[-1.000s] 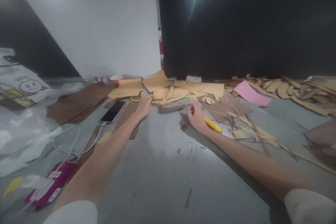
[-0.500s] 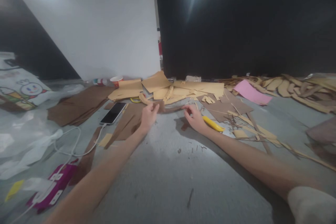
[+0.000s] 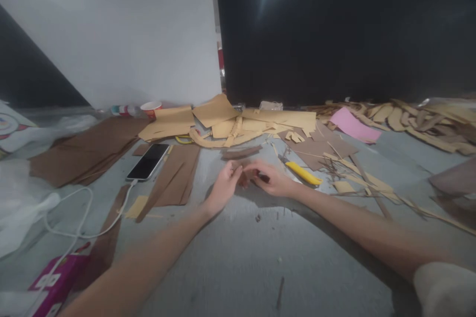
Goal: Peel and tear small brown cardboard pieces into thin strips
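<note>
My left hand (image 3: 224,184) is closed, its thumb and fingers pinching a small brown cardboard piece (image 3: 244,178) over the middle of the table. My right hand (image 3: 274,179) meets it from the other side, with curled fingers on the same piece; fingers partly hide its shape. Just beyond them, a curved brown cardboard strip (image 3: 241,152) lies on the table. A yellow utility knife (image 3: 304,173) rests right of my right hand, apart from it.
On the left lie a phone (image 3: 148,162) on a white cable, brown cardboard sheets (image 3: 182,176) and a purple power strip (image 3: 59,282). Tan cardboard (image 3: 282,119) is heaped at the back near a paper cup (image 3: 150,109). Pink paper (image 3: 355,125) and thin offcuts (image 3: 368,178) are on the right.
My hands have come closer together and nearer to me. The curved strip that was held between them now lies on the table, and both hands are at a small brown piece. The view has tilted down.
</note>
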Motion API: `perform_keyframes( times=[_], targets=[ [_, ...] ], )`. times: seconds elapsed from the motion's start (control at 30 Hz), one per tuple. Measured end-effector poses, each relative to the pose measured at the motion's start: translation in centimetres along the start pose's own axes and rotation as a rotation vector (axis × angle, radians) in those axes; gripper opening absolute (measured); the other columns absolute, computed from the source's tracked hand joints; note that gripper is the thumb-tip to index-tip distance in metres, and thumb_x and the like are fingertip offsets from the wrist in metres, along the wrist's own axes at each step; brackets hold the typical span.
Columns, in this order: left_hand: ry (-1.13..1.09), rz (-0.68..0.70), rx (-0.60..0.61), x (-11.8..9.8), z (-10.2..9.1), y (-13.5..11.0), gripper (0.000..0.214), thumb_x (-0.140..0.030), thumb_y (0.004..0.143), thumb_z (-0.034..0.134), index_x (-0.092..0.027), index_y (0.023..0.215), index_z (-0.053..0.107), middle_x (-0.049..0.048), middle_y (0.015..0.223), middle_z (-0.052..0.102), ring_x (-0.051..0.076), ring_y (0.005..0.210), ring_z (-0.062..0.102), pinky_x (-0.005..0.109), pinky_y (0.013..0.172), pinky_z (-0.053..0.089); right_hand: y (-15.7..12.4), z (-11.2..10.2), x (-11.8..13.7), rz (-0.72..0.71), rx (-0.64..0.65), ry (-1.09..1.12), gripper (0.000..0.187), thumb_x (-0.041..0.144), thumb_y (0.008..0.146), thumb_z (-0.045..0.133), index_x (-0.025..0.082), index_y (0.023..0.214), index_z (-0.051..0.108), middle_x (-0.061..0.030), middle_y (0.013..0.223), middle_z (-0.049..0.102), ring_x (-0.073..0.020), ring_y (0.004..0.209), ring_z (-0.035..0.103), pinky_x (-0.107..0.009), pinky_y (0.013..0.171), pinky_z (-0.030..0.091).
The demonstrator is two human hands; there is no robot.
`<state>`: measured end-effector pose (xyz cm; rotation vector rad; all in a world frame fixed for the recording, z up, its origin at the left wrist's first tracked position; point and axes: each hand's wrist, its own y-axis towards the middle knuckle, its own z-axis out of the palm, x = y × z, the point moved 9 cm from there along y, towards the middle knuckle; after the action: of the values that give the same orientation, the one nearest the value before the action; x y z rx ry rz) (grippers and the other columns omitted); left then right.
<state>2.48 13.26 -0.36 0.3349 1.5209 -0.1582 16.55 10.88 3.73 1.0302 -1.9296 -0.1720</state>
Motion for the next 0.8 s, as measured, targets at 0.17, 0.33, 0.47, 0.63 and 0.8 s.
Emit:
perform_keyframes(
  times=[0.17, 0.33, 0.47, 0.63, 0.8],
  targets=[
    [0.086, -0.013, -0.029, -0.1, 0.3, -0.5, 0.050, -0.072, 0.104, 0.055, -0.022, 0.109, 0.063, 0.0027, 0.082, 0.070, 0.021, 0.073, 0.067, 0.033, 0.071, 0.054, 0.1, -0.3, 0.5, -0.085, -0.035, -0.010, 0.026, 0.038, 0.115, 0.057, 0.023, 0.120, 0.078, -0.0079, 0.102, 0.070, -0.0178, 0.089, 0.069, -0.031, 0.079, 0.060],
    [0.223, 0.026, -0.054, -0.1, -0.4, 0.0, 0.054, -0.071, 0.105, 0.052, -0.020, 0.095, 0.067, 0.0053, 0.083, 0.071, 0.023, 0.079, 0.067, 0.034, 0.075, 0.054, 0.2, -1.6, -0.4, 0.037, -0.139, 0.025, 0.034, 0.050, 0.110, 0.064, 0.023, 0.103, 0.084, -0.0087, 0.098, 0.074, -0.0198, 0.087, 0.070, -0.033, 0.079, 0.062],
    [0.179, 0.030, 0.016, -0.2, 0.0, 0.1, 0.054, -0.070, 0.102, 0.060, -0.018, 0.104, 0.072, 0.0066, 0.086, 0.074, 0.022, 0.074, 0.069, 0.034, 0.074, 0.055, -0.1, -2.0, -2.4, 0.310, -0.214, 0.223, 0.042, 0.060, 0.101, 0.071, 0.021, 0.091, 0.080, -0.0100, 0.103, 0.076, -0.0198, 0.083, 0.071, -0.028, 0.061, 0.062],
    [0.155, -0.031, 0.093, -0.1, 0.9, -0.2, 0.046, -0.062, 0.098, 0.067, -0.018, 0.108, 0.074, 0.0081, 0.088, 0.078, 0.021, 0.077, 0.072, 0.033, 0.074, 0.054, -1.0, -1.2, -4.8, 0.541, -0.234, 0.416, 0.048, 0.067, 0.089, 0.082, 0.021, 0.092, 0.073, -0.0001, 0.076, 0.068, -0.0137, 0.057, 0.064, -0.025, 0.048, 0.059],
    [0.178, -0.053, 0.068, -0.5, 0.9, -0.7, 0.047, -0.060, 0.107, 0.048, -0.020, 0.100, 0.072, 0.0080, 0.087, 0.079, 0.023, 0.083, 0.073, 0.036, 0.081, 0.054, -1.1, -1.1, -5.1, 0.555, -0.248, 0.427, 0.051, 0.070, 0.087, 0.082, 0.021, 0.092, 0.070, 0.0018, 0.073, 0.066, -0.0135, 0.053, 0.066, -0.024, 0.047, 0.057]
  ],
)
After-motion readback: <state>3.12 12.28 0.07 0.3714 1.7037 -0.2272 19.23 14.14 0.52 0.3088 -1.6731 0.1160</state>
